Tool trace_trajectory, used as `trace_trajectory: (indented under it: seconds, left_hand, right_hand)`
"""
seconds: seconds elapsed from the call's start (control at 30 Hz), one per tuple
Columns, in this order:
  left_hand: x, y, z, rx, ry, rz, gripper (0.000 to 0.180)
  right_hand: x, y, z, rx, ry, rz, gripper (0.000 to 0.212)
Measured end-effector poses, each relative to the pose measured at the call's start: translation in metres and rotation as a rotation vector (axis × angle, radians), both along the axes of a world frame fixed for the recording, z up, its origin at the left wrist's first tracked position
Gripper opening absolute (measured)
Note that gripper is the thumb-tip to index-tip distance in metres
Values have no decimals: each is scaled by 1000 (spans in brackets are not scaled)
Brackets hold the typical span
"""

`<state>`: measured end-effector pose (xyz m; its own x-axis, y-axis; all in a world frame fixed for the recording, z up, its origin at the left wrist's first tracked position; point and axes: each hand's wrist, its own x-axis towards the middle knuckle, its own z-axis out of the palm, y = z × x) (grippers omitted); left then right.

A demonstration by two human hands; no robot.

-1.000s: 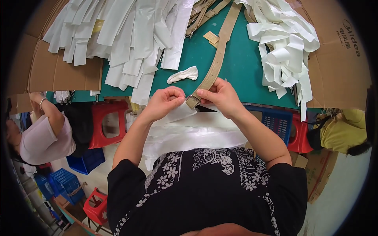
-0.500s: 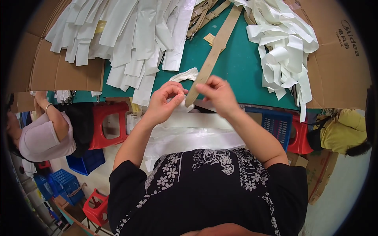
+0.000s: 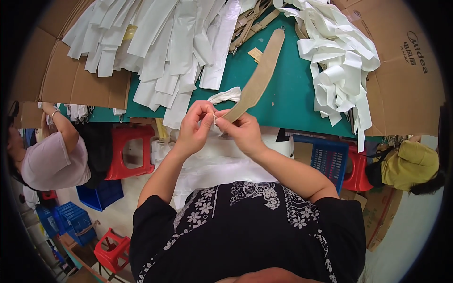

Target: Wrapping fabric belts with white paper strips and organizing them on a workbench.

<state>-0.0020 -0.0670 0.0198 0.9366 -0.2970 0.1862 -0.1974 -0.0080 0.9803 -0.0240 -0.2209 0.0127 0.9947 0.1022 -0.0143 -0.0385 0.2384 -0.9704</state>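
Observation:
A wide beige strap [image 3: 262, 68] with a small metal fitting at its far end stretches from my hands up over the green tabletop. My right hand [image 3: 244, 134] is closed on its near end. Close beside it, my left hand [image 3: 194, 126] is pinched, its fingertips meeting those of the right. A thin pale bit shows between the fingertips, too small to name. Just beyond my hands, a crumpled white cloth [image 3: 225, 95] lies by the table's front edge.
Flat white strips [image 3: 163, 42] overlap at the far left, partly on cardboard [image 3: 101, 85]. Looped white bands [image 3: 337, 70] are heaped at the right. More beige straps [image 3: 252, 21] lie at the back. People sit at both sides, near red stools [image 3: 123, 153] and a blue crate [image 3: 325, 158].
My right hand has moved left and down the strap to meet my left hand. The strap's far end has come nearer, and the strap now curves.

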Motion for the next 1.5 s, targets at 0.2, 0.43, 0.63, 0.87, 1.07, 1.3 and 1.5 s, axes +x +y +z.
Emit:
trace_trajectory:
  seconds: [0.2, 0.43, 0.63, 0.87, 1.07, 1.3, 1.5]
  left_hand:
    - [-4, 10, -17, 106, 46, -41, 8]
    - [-3, -4, -8, 8, 28, -6, 6]
    - [-3, 1, -7, 47, 28, -15, 6]
    - [-13, 3, -2, 345, -344, 295, 11]
    - [-47, -7, 24, 905, -381, 259, 24]
    - [-62, -19, 29, 983, -375, 91, 15]
    - [-62, -5, 17, 948, -79, 106, 22]
  right_hand:
    - [38, -46, 16, 416, 264, -129, 20]
    - [-6, -13, 4, 41, 40, -138, 15]
    - [0, -28, 8, -190, 31, 39, 19]
    - [-4, -30, 12, 64, 306, 177, 16]
    - [-19, -25, 7, -342, 35, 112, 16]
    - [-34, -5, -7, -413, -113, -3, 27]
    - [-28, -50, 10, 134, 191, -184, 30]
